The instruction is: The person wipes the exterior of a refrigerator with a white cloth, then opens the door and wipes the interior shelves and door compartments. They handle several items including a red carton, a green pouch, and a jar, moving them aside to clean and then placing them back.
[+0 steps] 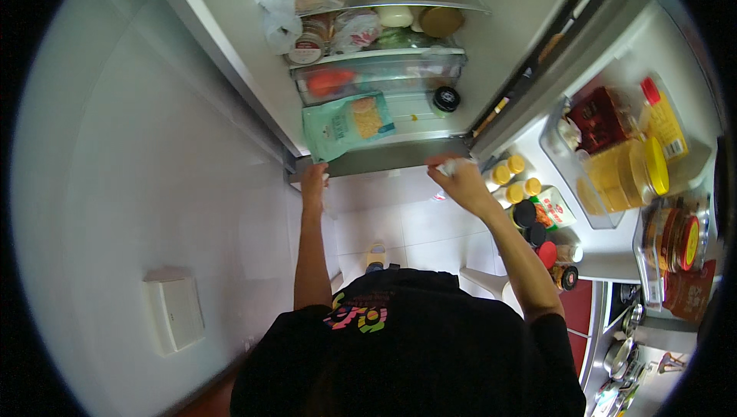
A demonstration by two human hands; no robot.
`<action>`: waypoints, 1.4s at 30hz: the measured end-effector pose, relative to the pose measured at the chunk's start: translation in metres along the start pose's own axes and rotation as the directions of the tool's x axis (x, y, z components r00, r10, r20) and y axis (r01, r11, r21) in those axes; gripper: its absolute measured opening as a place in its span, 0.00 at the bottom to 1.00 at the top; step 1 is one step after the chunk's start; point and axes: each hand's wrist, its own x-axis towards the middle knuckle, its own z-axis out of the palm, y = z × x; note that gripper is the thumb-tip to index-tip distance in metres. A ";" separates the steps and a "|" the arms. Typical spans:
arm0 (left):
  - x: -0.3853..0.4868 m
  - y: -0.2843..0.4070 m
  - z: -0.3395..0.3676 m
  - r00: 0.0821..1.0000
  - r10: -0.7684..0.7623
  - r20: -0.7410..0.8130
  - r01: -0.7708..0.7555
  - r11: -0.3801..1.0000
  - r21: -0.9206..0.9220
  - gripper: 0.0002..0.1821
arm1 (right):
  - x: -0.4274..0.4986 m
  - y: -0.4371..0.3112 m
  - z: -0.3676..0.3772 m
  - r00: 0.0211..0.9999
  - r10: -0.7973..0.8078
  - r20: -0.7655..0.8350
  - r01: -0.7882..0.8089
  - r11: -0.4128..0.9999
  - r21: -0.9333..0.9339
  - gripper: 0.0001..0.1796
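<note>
My right hand is closed around a crumpled white tissue or cloth, held in front of the bottom front edge of an open refrigerator. Near the lower left corner of a mint-green food bag is my left hand, its fingers curled. A small pale scrap shows at those fingertips; whether they also grip the bag's corner is unclear. The bag lies on the refrigerator floor with its corner over the front edge. A jar with a black lid stands at the right of that floor.
A clear drawer with something red inside sits above the bag, below loaded shelves. On my right the open door carries a large yellow-lidded jar, several yellow-capped bottles and other jars. A wall rises on my left.
</note>
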 end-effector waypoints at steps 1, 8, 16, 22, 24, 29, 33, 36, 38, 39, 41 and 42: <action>0.004 -0.014 0.001 0.999 0.009 -0.040 -0.008 0.999 0.032 0.13 | 0.029 0.022 0.024 0.999 -0.034 -0.011 0.033 0.997 -0.068 0.13; 0.031 -0.031 -0.008 0.986 -0.137 -0.093 0.122 0.981 -0.152 0.12 | 0.162 0.078 0.110 0.982 0.154 -0.112 -0.167 0.979 -0.120 0.31; 0.039 -0.019 -0.002 0.988 -0.141 -0.061 0.129 0.979 -0.160 0.15 | 0.190 0.092 0.136 0.954 0.293 -0.064 -0.298 0.950 -0.097 0.25; 0.025 -0.004 0.003 0.991 -0.124 -0.047 0.096 0.917 -0.388 0.13 | 0.170 0.093 0.144 0.957 0.230 -0.179 -0.192 0.959 0.207 0.17; 0.014 0.012 0.006 0.995 -0.098 -0.005 0.082 0.861 -0.501 0.12 | 0.149 0.086 0.142 0.929 0.332 -0.165 -0.242 0.880 0.409 0.13; -0.011 0.073 0.018 0.999 0.002 0.040 0.025 0.744 -0.667 0.11 | 0.099 0.046 0.118 0.894 0.384 -0.233 -0.142 0.734 0.665 0.12; -0.032 0.132 0.031 0.986 0.095 0.134 -0.003 0.826 -0.563 0.11 | 0.066 0.010 0.078 0.873 0.385 -0.300 -0.035 0.662 0.749 0.08; -0.051 0.173 0.045 0.977 0.153 0.145 -0.058 0.856 -0.514 0.08 | 0.044 -0.013 0.044 0.853 0.356 -0.381 0.049 0.673 0.738 0.06; -0.065 0.197 0.057 0.976 0.192 0.103 -0.122 0.871 -0.475 0.08 | 0.031 -0.028 0.025 0.826 0.353 -0.439 0.103 0.671 0.734 0.06; -0.072 0.208 0.064 0.972 0.217 0.085 -0.153 0.869 -0.471 0.07 | 0.021 -0.034 0.015 0.822 0.338 -0.459 0.099 0.708 0.700 0.06; -0.086 0.227 0.077 0.966 0.254 0.039 -0.213 0.877 -0.431 0.08 | 0.005 -0.047 -0.002 0.804 0.325 -0.498 0.132 0.719 0.682 0.06; -0.092 0.236 0.083 0.957 0.289 0.030 -0.248 0.866 -0.434 0.08 | -0.002 -0.054 -0.009 0.794 0.297 -0.531 0.174 0.725 0.666 0.06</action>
